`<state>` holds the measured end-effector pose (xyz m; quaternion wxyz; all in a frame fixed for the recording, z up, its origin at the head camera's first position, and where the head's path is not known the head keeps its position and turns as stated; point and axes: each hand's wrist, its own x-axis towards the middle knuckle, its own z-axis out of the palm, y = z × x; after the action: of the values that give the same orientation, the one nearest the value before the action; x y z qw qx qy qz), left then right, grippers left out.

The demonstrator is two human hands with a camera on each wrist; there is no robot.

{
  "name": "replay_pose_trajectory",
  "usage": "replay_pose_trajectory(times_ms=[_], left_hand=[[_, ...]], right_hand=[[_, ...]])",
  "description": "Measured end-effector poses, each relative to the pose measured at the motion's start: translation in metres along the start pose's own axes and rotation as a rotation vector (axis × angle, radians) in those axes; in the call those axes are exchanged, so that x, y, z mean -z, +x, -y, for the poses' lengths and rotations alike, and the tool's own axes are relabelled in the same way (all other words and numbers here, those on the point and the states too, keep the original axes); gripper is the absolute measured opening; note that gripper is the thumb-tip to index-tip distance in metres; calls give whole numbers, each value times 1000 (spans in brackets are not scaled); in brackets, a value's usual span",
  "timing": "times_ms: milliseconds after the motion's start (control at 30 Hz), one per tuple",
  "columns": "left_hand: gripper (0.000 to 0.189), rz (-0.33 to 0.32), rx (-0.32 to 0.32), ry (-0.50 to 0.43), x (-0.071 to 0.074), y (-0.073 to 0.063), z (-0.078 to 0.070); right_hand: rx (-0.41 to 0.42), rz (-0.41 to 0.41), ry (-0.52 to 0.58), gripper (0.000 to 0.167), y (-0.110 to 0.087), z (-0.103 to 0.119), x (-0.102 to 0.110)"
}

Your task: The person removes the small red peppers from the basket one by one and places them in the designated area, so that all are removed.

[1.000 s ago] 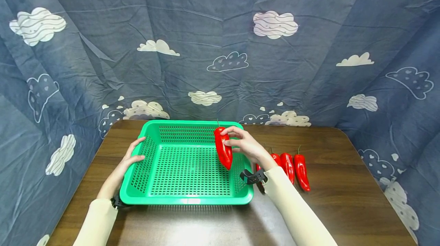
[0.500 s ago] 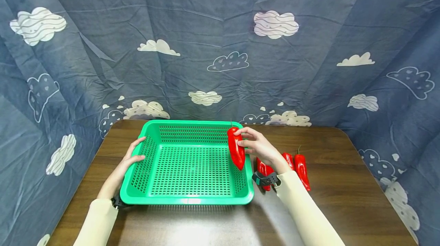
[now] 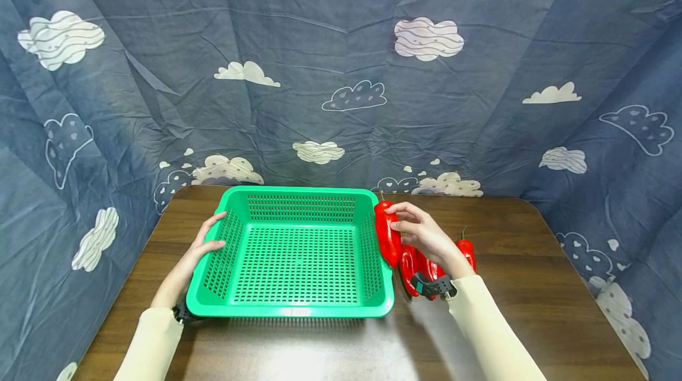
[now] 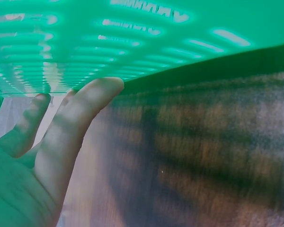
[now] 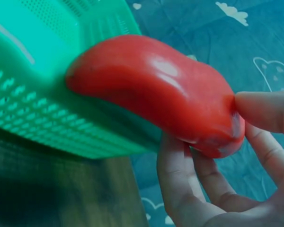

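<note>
My right hand [image 3: 426,239] pinches a glossy red pepper [image 3: 387,233] near its stem end, above the right rim of a green plastic basket [image 3: 298,310]. In the right wrist view the pepper [image 5: 151,90] lies across the frame, its tip overlapping the basket's perforated wall [image 5: 42,116]. Thumb and fingers press its thick end from either side. On the basket's left side, my left hand [image 3: 186,257] holds the rim, two fingertips showing over it. The left wrist view has that hand's fingers [image 4: 66,137] right at the slotted wall [image 4: 85,42].
Several more red peppers [image 3: 408,274] lie on the wooden table [image 3: 522,304] right of the basket, partly hidden by my right hand and wrist. A blue curtain [image 3: 346,32] with white clouds hangs behind the table's far edge.
My right hand has moved right with the pepper, from over the basket's inside to its right rim. My left hand and the basket have stayed in place.
</note>
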<state>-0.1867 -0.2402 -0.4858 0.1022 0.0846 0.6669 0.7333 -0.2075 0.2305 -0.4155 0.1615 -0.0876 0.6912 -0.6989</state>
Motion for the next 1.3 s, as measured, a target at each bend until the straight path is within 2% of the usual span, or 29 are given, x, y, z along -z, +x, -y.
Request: replay_pose_trajectory(times_ms=[100, 333, 633, 933, 1300], left_hand=[[63, 3, 14, 3, 0, -1, -1], [64, -13, 60, 158, 0, -3, -4], [65, -22, 69, 145, 0, -2, -4], [65, -7, 69, 175, 2, -3, -3], [67, -12, 23, 218, 2, -3, -2]], right_hand=[[-14, -10, 1, 23, -4, 0, 6], [-35, -48, -18, 21, -13, -3, 19], [-46, -70, -22, 21, -26, -9, 38], [-41, -108, -14, 21, -35, -14, 53], [-10, -126, -21, 21, -47, -20, 73]])
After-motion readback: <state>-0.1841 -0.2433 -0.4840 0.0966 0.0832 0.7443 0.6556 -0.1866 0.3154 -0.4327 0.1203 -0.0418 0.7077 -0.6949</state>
